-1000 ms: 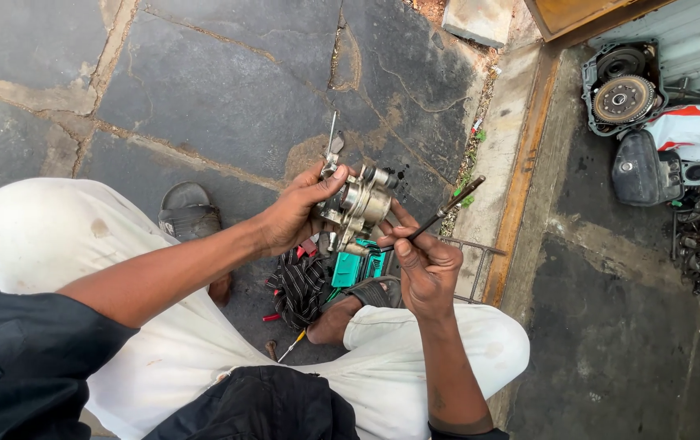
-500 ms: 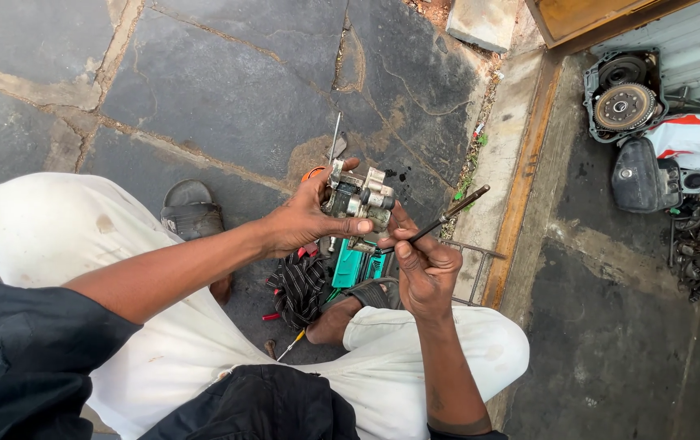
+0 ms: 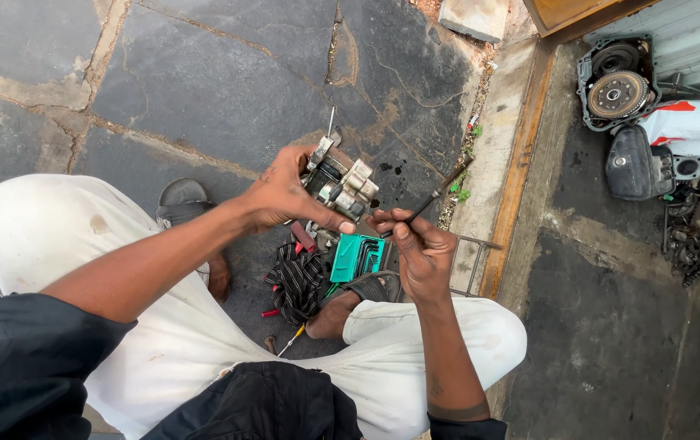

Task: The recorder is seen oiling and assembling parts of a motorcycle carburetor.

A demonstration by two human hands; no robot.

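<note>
Metal engine part and thin tool held over a cluttered stone floor

The left hand (image 3: 285, 195) grips the metal part (image 3: 340, 183); the right hand (image 3: 419, 244) pinches a thin tool (image 3: 435, 194) slanting up-right, above a green tool holder (image 3: 355, 257) and striped rag (image 3: 297, 281).

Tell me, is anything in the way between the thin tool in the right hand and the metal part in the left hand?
Nothing visible is. The right hand pinches the thin dark tool just beside the metal part, which the left hand grips. Only a small open gap lies between them, above the green tool holder on the ground.
</note>
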